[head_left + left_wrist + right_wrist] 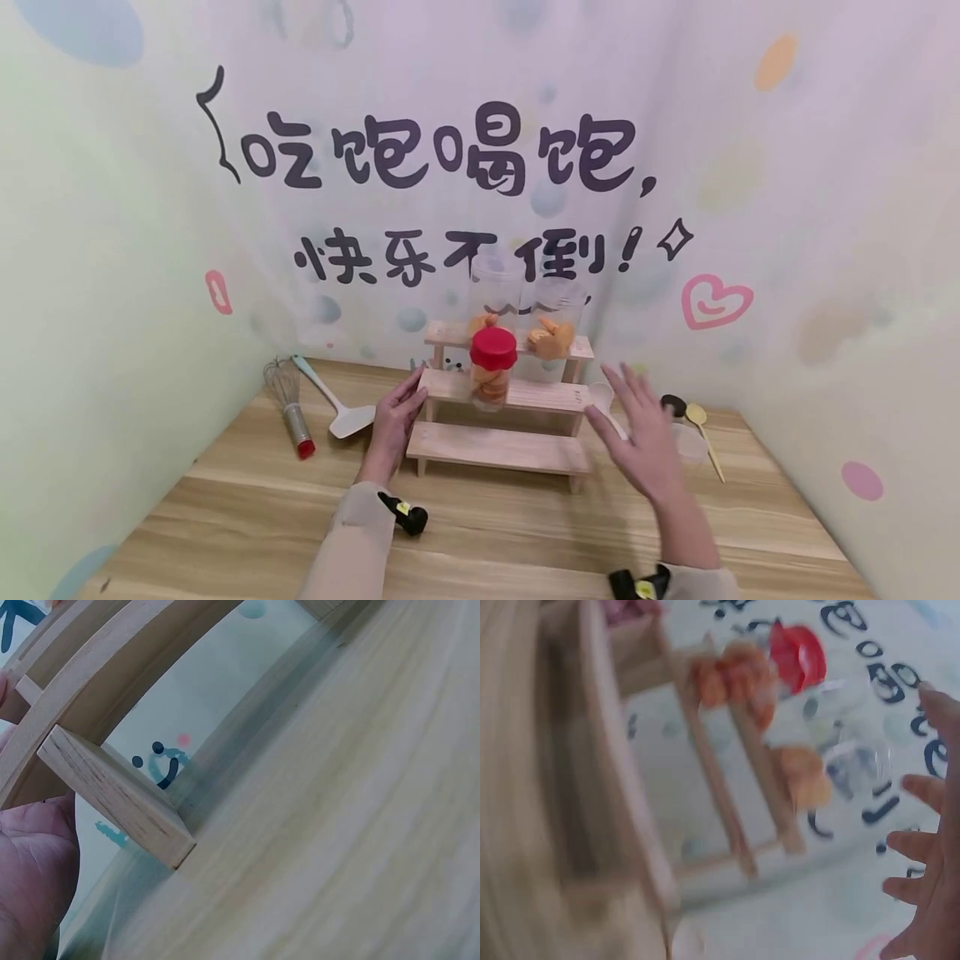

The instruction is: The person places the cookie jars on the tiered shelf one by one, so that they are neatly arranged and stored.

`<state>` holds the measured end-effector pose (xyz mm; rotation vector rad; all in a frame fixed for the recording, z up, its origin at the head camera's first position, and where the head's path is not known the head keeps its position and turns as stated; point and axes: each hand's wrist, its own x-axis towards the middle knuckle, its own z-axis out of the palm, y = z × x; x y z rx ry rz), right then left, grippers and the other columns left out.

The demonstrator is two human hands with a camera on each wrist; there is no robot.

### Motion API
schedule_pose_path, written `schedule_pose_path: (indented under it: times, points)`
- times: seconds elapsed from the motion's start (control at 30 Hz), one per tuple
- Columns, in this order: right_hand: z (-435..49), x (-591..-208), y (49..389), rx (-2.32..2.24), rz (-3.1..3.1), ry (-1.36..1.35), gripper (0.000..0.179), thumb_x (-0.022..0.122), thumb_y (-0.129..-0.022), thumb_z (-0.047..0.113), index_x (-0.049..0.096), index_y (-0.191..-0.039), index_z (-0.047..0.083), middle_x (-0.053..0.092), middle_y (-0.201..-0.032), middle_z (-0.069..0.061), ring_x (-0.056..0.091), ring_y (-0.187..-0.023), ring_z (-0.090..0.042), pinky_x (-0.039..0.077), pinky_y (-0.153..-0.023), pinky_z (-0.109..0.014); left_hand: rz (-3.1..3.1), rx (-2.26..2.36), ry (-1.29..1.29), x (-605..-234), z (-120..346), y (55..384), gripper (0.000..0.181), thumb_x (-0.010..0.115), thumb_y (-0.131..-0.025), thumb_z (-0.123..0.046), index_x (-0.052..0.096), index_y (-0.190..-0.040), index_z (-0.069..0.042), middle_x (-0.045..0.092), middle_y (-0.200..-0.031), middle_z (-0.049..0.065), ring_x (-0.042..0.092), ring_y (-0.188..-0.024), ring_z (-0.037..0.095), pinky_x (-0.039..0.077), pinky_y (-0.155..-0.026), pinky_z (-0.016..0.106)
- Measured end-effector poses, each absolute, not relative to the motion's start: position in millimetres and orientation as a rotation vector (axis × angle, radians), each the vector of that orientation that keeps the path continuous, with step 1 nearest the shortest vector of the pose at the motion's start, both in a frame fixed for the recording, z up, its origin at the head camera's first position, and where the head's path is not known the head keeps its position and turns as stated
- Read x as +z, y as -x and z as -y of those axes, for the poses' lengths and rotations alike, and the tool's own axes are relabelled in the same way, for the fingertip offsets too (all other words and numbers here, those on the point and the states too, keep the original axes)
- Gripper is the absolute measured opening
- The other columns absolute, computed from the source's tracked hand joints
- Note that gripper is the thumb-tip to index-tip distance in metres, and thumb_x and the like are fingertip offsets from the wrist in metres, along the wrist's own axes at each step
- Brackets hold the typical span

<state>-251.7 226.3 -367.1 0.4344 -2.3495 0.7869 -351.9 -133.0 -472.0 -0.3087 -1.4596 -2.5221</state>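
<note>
A three-tier wooden display stand [498, 446] stands on the table. My left hand [393, 425] grips its left end at the middle tier; in the left wrist view the palm [37, 862] lies against the plank's end. To the right of the stand, apart from it, my right hand [645, 433] is raised with fingers spread, holding nothing. A jar with a red lid [493, 350] and orange-brown biscuits inside stands on the middle tier. Two clear jars stand on the top tier, a left one [495, 287] and a right one [557, 304], each with biscuits at the bottom.
Left of the stand lie a whisk [292, 408] and a white spatula [348, 419]. Behind my right hand are a white spoon [602, 396], a black-lidded container [673, 406] and a yellow spoon [697, 415]. A printed curtain [465, 67] hangs behind the table.
</note>
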Motion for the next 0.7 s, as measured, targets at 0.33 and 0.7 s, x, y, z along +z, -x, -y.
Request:
schedule_pose_path:
  times: [0.33,0.7]
  points:
    - [-326.1,-447.9,238.3,0.909,2.305,-0.116,0.09,0.079,-0.088,0.025,0.027,-0.156,-0.001,0.033,-0.153,-0.034,0.032,-0.138,-0.055,0.027,-0.11,-0.07,1.509,-2.486,0.27,-472.2,134.3,351.7,0.057,0.072,-0.092,-0.01,0.052,-0.144,-0.001,0.047,-0.152,0.012,0.046,-0.138,0.017,0.045,-0.103,0.02]
    - [-331.8,-485.9,238.1,1.274,2.368,0.028,0.071,0.075,-0.093,0.026,0.038,-0.148,0.003,0.051,-0.141,-0.019,0.053,-0.125,-0.027,0.042,-0.085,-0.004,1.486,-2.524,0.281,-472.3,134.8,351.2,0.054,0.07,-0.094,-0.008,0.053,-0.144,-0.003,0.048,-0.152,0.008,0.044,-0.14,0.018,0.043,-0.105,0.022]
